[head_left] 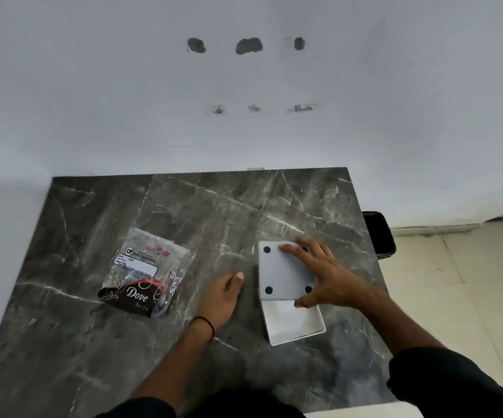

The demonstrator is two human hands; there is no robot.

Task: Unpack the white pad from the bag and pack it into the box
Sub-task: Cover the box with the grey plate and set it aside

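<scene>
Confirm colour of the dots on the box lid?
Black: four dots on the light grey lid, one partly under the right hand. Head view.

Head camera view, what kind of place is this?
Probably a plain indoor room, not a workshop: a dark marble-look table against a bare white wall with patched holes, and a pale tiled floor.

Left hand [221, 292]: loosely curled, knuckles up, resting low, black wristband.
Right hand [324, 274]: fingers [292, 248] spread, palm down.
</scene>
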